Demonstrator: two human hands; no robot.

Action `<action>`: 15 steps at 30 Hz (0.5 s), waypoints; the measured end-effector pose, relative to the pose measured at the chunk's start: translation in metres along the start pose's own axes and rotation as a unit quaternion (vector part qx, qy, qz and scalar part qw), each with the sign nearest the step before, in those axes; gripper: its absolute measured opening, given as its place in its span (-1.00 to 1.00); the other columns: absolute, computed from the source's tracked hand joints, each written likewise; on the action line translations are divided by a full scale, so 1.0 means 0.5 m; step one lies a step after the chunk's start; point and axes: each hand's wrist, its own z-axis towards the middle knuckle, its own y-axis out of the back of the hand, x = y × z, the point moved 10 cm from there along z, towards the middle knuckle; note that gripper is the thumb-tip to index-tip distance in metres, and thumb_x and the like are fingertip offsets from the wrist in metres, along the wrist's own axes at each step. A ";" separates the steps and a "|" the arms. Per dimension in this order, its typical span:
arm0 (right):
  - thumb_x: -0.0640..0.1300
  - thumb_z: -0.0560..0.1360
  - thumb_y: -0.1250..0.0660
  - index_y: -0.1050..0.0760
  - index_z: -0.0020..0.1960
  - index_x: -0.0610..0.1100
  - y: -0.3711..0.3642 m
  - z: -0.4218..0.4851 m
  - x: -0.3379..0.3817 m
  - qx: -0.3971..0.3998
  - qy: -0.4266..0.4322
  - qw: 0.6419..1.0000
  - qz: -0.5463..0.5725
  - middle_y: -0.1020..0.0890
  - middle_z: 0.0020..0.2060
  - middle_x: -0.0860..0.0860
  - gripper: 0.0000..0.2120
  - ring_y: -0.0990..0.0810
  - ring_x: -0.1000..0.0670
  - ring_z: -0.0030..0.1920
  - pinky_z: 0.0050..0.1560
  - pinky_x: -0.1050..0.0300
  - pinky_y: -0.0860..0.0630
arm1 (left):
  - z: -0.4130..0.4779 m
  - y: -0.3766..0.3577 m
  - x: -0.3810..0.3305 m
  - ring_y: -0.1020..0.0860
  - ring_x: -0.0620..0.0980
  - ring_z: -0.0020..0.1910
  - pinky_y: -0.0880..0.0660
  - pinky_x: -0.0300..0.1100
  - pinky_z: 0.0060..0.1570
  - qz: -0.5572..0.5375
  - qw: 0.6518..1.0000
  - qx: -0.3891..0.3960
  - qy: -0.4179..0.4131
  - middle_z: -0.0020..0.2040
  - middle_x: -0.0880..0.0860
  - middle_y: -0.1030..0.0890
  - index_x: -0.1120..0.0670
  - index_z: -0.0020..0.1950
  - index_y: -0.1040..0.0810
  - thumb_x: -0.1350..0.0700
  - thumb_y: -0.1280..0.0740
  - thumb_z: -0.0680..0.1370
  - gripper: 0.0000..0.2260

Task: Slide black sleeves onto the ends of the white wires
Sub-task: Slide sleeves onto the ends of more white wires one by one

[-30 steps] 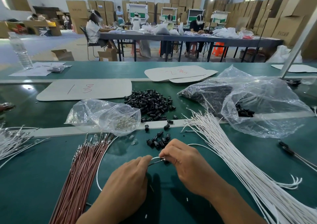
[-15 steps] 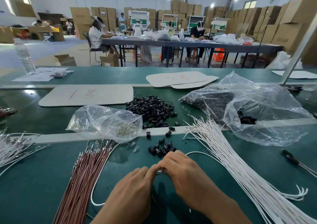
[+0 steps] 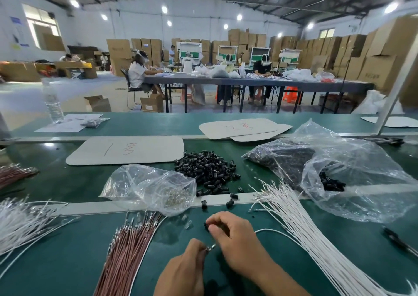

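My left hand (image 3: 183, 270) pinches a white wire just behind its bare metal terminal (image 3: 211, 247), which points up and to the right. My right hand (image 3: 237, 243) is a little farther out, with thumb and forefinger closed on a black sleeve (image 3: 206, 225) among a few loose ones it mostly hides. The held white wire (image 3: 269, 230) loops out to the right of my right hand. A big pile of black sleeves (image 3: 208, 171) lies beyond the pale strip. A thick bundle of white wires (image 3: 305, 232) fans out on the right.
A bundle of brown wires (image 3: 126, 250) lies left of my hands, and a clear bag of metal parts (image 3: 153, 187) sits beyond it. On the right is a large plastic bag (image 3: 352, 178) with more sleeves. More white wires (image 3: 18, 223) lie far left, and a dark tool (image 3: 398, 241) far right.
My hands, together at the wire's end before, have separated. My right hand has reached forward to the loose sleeves. My left hand still holds the wire, and the view has tilted upward.
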 end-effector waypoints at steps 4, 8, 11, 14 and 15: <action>-0.30 0.58 -0.21 -0.52 0.33 -0.21 -0.102 0.066 0.033 0.102 0.133 0.969 -0.182 -0.55 0.25 -0.08 -0.66 -0.46 0.00 0.27 0.34 0.41 -0.30 | -0.002 0.021 0.013 -0.61 -0.03 -0.26 -0.51 -0.18 -0.16 -0.037 0.999 -0.024 0.019 -0.35 -0.10 -0.64 -0.16 0.01 -0.30 0.12 -0.22 0.57 -0.82; -0.19 0.54 -0.30 -0.62 0.17 -0.13 -0.159 0.091 0.033 0.140 0.174 0.932 -0.285 -0.56 0.11 -0.10 -0.76 -0.47 -0.12 0.15 0.19 0.00 -0.50 | 0.001 0.060 0.038 -0.57 -0.14 -0.27 -0.40 -0.47 -0.22 -0.089 0.990 -0.093 0.049 -0.31 -0.20 -0.64 -0.06 -0.10 -0.54 0.28 -0.28 0.53 -0.78; -0.21 0.57 -0.26 -0.60 0.10 -0.15 -0.164 0.086 0.030 0.138 0.171 0.928 -0.301 -0.54 0.05 -0.08 -0.82 -0.43 -0.07 0.13 0.18 0.05 -0.46 | 0.005 0.060 0.049 -0.55 -0.15 -0.27 -0.40 -0.43 -0.20 -0.102 0.988 -0.095 0.068 -0.27 -0.08 -0.63 -0.14 -0.17 -0.47 0.25 -0.28 0.54 -0.73; -0.26 0.58 -0.21 -0.56 0.14 -0.12 -0.121 0.058 0.037 0.092 0.148 0.957 -0.234 -0.56 0.09 -0.02 -0.79 -0.43 0.01 0.14 0.25 0.18 -0.39 | 0.006 0.055 0.044 -0.54 -0.19 -0.30 -0.39 -0.44 -0.24 -0.105 0.990 -0.084 0.054 -0.32 -0.05 -0.62 -0.18 -0.20 -0.42 0.22 -0.29 0.54 -0.71; -0.25 0.59 -0.21 -0.56 0.14 -0.10 -0.086 0.045 0.032 0.058 0.106 0.976 -0.179 -0.57 0.07 0.01 -0.79 -0.47 0.06 0.12 0.22 0.23 -0.40 | 0.005 0.054 0.039 -0.54 -0.20 -0.33 -0.38 -0.46 -0.27 -0.106 0.990 -0.082 0.042 -0.35 -0.05 -0.61 -0.18 -0.21 -0.43 0.22 -0.30 0.53 -0.71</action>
